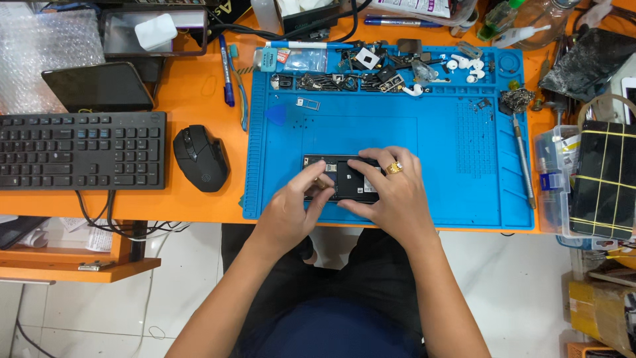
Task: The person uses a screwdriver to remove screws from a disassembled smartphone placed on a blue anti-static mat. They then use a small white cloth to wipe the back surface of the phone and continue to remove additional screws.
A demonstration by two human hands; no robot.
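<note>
both hands (344, 199) partly hide the opened phone (341, 178), seemingly gripping it.

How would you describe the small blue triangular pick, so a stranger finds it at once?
Start at the blue work mat on the orange desk. Look near its left edge, above the opened phone. The pick lies there alone: flat, darker blue than the mat, triangular, beside a small metal tray.

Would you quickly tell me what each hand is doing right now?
Left hand: fingers closed on the left end of the opened phone.
Right hand: fingers pressing on the phone's right part.
</note>
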